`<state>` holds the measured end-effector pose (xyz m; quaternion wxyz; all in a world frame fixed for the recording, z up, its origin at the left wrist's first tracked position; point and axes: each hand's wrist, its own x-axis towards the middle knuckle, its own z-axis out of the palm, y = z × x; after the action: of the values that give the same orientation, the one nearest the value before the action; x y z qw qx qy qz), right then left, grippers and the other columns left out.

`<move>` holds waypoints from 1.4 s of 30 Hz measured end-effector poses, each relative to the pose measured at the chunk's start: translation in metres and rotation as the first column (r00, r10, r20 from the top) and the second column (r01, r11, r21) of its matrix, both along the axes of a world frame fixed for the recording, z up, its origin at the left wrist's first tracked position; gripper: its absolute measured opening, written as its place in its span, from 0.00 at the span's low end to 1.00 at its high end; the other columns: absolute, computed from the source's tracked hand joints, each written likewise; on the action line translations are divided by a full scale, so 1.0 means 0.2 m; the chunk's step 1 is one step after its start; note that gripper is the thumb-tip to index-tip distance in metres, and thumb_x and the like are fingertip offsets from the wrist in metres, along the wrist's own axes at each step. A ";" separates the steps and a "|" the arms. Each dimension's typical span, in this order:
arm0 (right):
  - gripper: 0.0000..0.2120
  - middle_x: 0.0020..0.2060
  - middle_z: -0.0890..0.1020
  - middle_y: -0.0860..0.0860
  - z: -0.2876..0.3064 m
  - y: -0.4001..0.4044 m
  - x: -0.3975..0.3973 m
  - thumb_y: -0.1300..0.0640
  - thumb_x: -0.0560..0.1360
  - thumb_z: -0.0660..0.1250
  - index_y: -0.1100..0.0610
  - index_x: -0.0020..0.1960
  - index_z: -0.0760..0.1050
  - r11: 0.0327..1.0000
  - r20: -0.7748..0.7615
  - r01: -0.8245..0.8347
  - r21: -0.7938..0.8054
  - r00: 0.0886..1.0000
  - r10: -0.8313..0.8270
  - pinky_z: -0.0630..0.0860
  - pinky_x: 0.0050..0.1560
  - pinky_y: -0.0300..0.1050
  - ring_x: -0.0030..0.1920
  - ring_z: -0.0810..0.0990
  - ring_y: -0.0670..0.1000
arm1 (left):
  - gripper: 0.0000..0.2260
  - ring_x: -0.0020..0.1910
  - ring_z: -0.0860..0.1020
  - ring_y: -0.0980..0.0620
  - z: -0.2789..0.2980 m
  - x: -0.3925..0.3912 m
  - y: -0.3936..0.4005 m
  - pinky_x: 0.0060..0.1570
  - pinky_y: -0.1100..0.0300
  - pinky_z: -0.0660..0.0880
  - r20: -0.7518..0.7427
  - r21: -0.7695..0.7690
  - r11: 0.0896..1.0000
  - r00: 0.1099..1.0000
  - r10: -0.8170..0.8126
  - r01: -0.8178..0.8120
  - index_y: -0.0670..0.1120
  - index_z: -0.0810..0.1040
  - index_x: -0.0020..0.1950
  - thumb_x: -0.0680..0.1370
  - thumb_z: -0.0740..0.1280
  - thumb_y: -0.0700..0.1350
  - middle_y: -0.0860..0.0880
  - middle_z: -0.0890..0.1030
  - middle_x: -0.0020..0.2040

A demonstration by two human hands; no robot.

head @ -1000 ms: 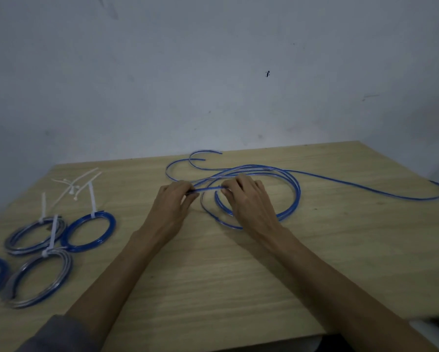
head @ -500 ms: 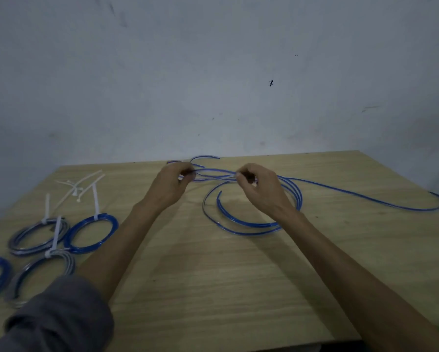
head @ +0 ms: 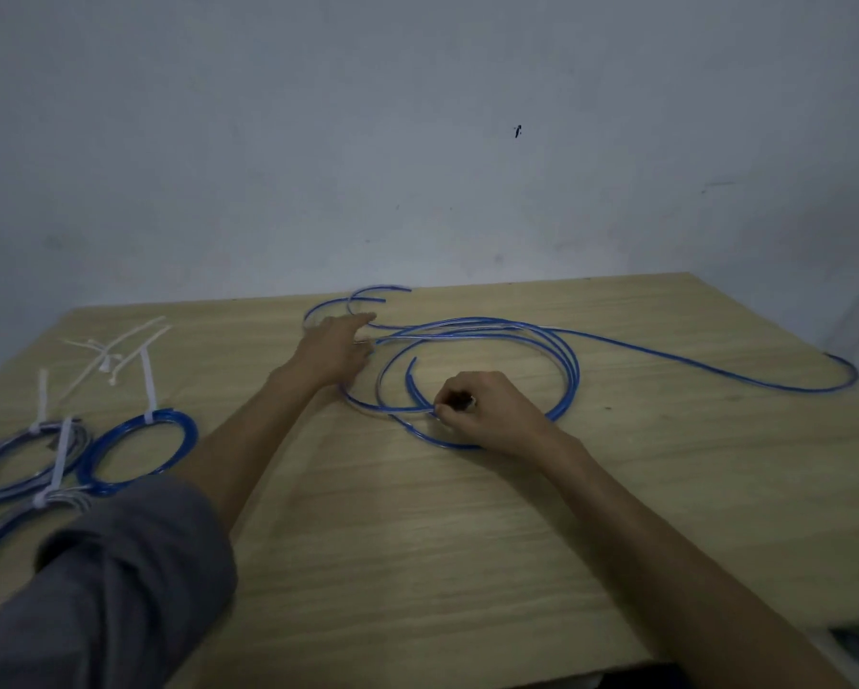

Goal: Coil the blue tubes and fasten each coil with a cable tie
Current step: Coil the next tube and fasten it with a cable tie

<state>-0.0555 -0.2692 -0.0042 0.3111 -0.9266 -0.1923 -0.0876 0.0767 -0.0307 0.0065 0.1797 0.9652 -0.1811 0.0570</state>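
Note:
Loose blue tubes (head: pixel 556 348) lie in wide loops on the wooden table (head: pixel 417 539). One long tube (head: pixel 715 372) trails off to the right edge. My right hand (head: pixel 492 410) sits at the near side of the loops with its fingers curled, pinching the tubes there. My left hand (head: pixel 335 348) reaches to the far left of the loops with fingers stretched forward, resting on the tubes near their curved ends (head: pixel 367 298).
Three finished coils (head: pixel 139 447) with white ties lie at the left, partly behind my grey sleeve (head: pixel 119 579). Several loose white cable ties (head: pixel 114 355) lie at the back left. A grey wall (head: pixel 417 141) stands behind the table.
My right hand has moved down from the top of the loops to their near side. My left hand has stretched its fingers forward and lowered onto the table. The loops now lie flat.

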 end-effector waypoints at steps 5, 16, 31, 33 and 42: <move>0.08 0.43 0.81 0.48 -0.05 -0.03 -0.01 0.53 0.77 0.68 0.54 0.50 0.84 1.000 0.066 -0.004 -0.020 0.998 0.005 0.78 0.49 0.50 0.44 0.79 0.47 | 0.08 0.51 0.80 0.44 -0.08 0.05 -0.11 0.51 0.50 0.71 0.244 0.035 0.993 0.965 0.101 -0.112 0.48 0.83 0.49 0.79 0.69 0.52 0.47 0.84 0.46; 0.16 0.49 0.80 0.47 -0.05 0.01 0.03 0.46 0.77 0.69 0.52 0.62 0.80 0.993 0.145 0.100 0.068 0.983 -0.109 0.76 0.54 0.46 0.51 0.78 0.47 | 0.08 0.30 0.77 0.63 0.21 -0.06 -0.10 0.34 0.67 0.70 0.218 -0.621 0.784 0.964 0.153 0.016 0.44 0.82 0.46 0.80 0.69 0.47 0.48 0.82 0.34; 0.14 0.36 0.80 0.50 0.57 0.23 0.13 0.49 0.85 0.58 0.57 0.49 0.76 0.253 -0.378 0.400 0.881 0.916 -0.134 0.69 0.30 0.41 0.28 0.72 0.48 | 0.04 0.33 0.80 0.49 0.42 -0.31 -0.14 0.37 0.57 0.73 0.261 -0.531 0.786 0.943 -0.204 0.317 0.44 0.84 0.49 0.79 0.71 0.43 0.49 0.84 0.34; 0.12 0.34 0.78 0.51 0.59 0.20 0.16 0.56 0.84 0.56 0.57 0.47 0.76 0.191 -0.378 0.404 0.895 0.912 -0.156 0.67 0.28 0.41 0.26 0.71 0.47 | 0.06 0.31 0.79 0.53 0.37 -0.33 -0.11 0.36 0.59 0.72 0.260 -0.466 0.825 0.941 -0.219 0.320 0.42 0.83 0.44 0.79 0.70 0.43 0.52 0.81 0.31; 0.09 0.31 0.77 0.48 0.66 -0.09 0.27 0.59 0.81 0.60 0.57 0.45 0.78 0.110 -0.400 0.439 0.892 0.878 -0.264 0.64 0.27 0.38 0.27 0.70 0.46 | 0.20 0.30 0.71 0.60 0.15 -0.27 0.13 0.35 0.62 0.66 0.220 -0.456 0.884 0.976 -0.006 0.108 0.47 0.74 0.35 0.81 0.64 0.58 0.52 0.71 0.29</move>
<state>-0.0009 -0.2869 0.1281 0.8013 -0.5448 0.1537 -0.1936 0.0228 -0.0047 0.0358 0.3868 0.8766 -0.2088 0.1958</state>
